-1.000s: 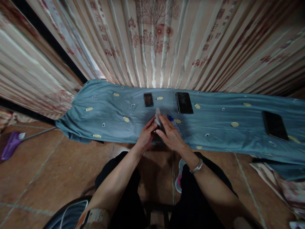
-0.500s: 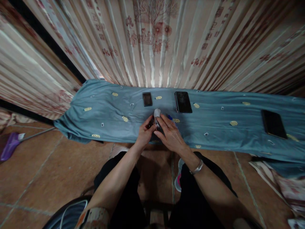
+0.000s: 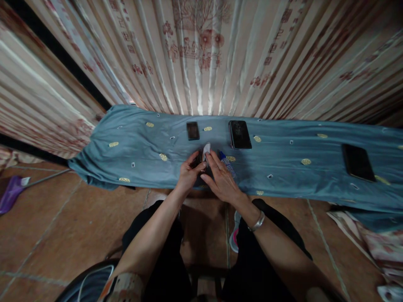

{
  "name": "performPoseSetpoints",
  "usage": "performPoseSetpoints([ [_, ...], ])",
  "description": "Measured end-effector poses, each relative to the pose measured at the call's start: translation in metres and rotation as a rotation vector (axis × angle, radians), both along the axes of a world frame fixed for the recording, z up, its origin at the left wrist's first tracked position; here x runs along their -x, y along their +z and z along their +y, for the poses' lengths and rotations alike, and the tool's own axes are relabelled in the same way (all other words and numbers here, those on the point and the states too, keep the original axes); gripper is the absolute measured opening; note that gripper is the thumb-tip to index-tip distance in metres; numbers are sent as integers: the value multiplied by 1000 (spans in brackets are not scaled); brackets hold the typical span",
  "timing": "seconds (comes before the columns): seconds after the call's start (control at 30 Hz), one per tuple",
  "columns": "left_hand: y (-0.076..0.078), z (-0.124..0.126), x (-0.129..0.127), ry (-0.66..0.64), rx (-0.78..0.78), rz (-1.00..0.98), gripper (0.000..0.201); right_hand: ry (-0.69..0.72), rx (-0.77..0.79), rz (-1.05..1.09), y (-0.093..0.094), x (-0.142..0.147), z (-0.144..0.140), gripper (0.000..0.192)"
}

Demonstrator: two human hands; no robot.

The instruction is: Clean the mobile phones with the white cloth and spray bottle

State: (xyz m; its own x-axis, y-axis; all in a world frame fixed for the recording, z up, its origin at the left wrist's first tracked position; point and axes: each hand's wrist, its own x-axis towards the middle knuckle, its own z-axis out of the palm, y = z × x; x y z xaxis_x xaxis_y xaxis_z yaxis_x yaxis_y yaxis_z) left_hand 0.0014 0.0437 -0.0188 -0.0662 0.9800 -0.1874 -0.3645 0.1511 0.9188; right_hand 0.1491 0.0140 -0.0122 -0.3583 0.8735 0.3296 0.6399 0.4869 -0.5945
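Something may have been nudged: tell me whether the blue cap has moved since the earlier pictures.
No, not visibly. The blue cap sits just left of the same yellow print; both slid left together in view.

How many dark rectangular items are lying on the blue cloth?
3: a small item beyond the left hand, a larger item beyond the right hand, and a third item at far right. Others may be hidden beneath the hands.
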Motion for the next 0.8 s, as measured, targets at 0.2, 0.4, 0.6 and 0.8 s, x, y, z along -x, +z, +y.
performPoseSetpoints([
  [0.2,4,-5,0,-54,-50,-1,56,-22,59,117,5,-3,3,65],
  [0.4,7,-9,6,-125,-39,33,56,-53,110,269,9,-8,8,56],
  [0.6,12,-12,8,-141,1,33,57,-57,184,379,11,-10,12,58],
  [0.8,17,-13,7,-162,-5,-48,56,-59,271,470,12,-11,15,65],
])
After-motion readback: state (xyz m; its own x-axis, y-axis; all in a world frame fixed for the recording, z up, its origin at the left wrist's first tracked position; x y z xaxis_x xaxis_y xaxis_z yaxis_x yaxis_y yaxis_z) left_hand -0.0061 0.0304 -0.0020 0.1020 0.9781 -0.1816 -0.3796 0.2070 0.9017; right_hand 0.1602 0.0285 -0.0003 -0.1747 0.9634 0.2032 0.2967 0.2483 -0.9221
